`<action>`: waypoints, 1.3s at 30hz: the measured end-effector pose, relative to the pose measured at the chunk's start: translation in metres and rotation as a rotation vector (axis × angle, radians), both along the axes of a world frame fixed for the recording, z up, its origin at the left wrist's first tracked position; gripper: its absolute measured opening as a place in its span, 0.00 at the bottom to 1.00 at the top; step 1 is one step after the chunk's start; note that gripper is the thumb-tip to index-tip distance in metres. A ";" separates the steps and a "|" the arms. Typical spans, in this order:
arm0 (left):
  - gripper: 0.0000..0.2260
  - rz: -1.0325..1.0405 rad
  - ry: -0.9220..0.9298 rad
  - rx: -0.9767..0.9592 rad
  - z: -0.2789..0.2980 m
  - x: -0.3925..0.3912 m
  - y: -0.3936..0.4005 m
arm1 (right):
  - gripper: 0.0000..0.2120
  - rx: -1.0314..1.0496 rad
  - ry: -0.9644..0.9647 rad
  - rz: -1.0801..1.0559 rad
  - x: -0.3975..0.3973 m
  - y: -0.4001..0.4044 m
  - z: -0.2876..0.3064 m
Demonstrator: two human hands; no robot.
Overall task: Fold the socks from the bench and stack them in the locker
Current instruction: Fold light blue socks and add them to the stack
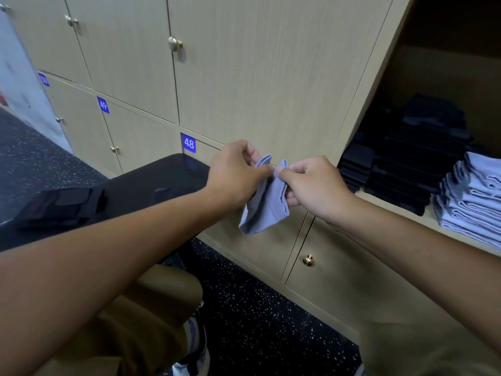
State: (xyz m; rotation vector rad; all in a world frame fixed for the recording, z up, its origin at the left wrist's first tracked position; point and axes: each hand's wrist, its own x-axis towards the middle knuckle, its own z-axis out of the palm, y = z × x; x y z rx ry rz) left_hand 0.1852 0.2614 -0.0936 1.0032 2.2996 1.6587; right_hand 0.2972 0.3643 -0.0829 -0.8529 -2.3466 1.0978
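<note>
In the head view, a soft light-blue sock hung folded in mid-air before the closed wood-grain locker door numbered 48. The left hand and right hand each pinched its top edge. Right of that door, an open locker held stacked dark and pale-blue socks, cut off at the frame. Left lay the glossy black worktop over speckled flooring.

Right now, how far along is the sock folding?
Well along: the open locker already holds a stack of light blue socks and stacks of dark socks. In hand: the left hand and right hand pinch one light blue sock in mid-air, not yet stacked. Left: a dark pile still sits on the bench.
</note>
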 end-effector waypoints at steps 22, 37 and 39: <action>0.11 -0.488 -0.221 0.103 0.020 0.029 0.008 | 0.11 -0.145 0.014 -0.098 0.050 0.020 0.019; 0.16 -0.334 -0.137 -0.026 0.023 0.049 0.036 | 0.12 -0.070 0.172 -0.001 0.120 0.058 0.049; 0.15 -0.443 -0.198 -0.026 0.027 0.052 0.038 | 0.12 -0.076 0.153 0.037 0.127 0.064 0.051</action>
